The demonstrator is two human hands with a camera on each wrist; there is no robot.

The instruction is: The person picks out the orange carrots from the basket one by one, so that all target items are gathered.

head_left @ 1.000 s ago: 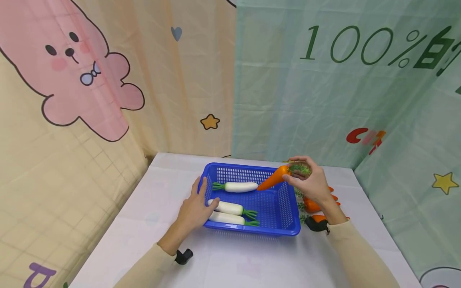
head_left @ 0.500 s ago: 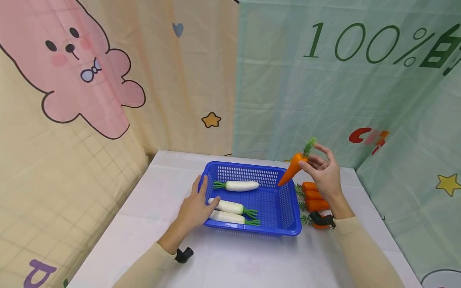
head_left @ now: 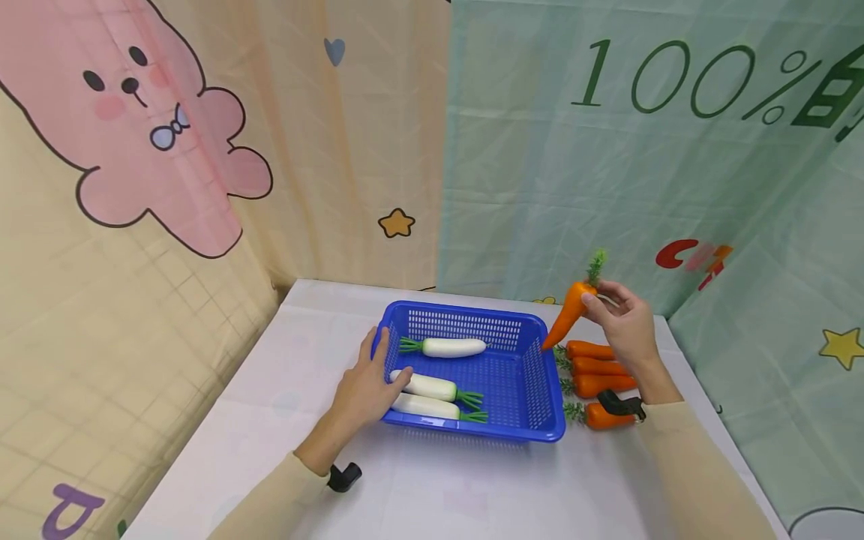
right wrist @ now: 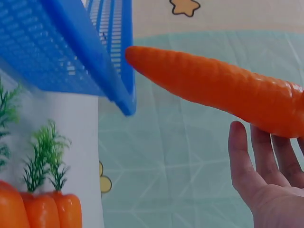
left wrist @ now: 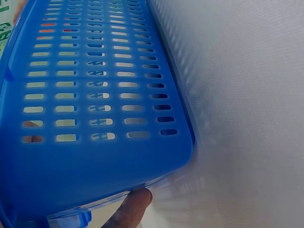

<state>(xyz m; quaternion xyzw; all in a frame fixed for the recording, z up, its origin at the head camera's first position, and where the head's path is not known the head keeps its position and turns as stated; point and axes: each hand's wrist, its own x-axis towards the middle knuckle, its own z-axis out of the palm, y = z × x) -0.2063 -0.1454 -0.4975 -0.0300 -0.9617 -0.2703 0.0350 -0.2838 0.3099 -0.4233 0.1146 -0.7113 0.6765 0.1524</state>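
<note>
My right hand [head_left: 629,322] pinches an orange toy carrot [head_left: 568,312] near its leafy top. The carrot hangs tilted, tip down and to the left, close to the right rim of a blue plastic basket [head_left: 505,379]. In the right wrist view, the carrot [right wrist: 213,85] has its tip by the basket's edge. My left hand [head_left: 364,390] grips the basket's left side, thumb over the rim; one fingertip [left wrist: 138,195] shows against the wall in the left wrist view. Inside the basket lie white radishes: one at the back [head_left: 454,348], two at the front [head_left: 432,388].
Several carrots [head_left: 597,386] lie in a column on the white table right of the basket, leaves toward it. The front carrot [head_left: 603,416] sits slightly apart from the others. Printed curtains [head_left: 607,187] stand behind the table and along both sides.
My right hand has carried the carrot from over the basket rightward to its right rim, and the carrot has turned more upright. The left hand and the radishes have stayed put.
</note>
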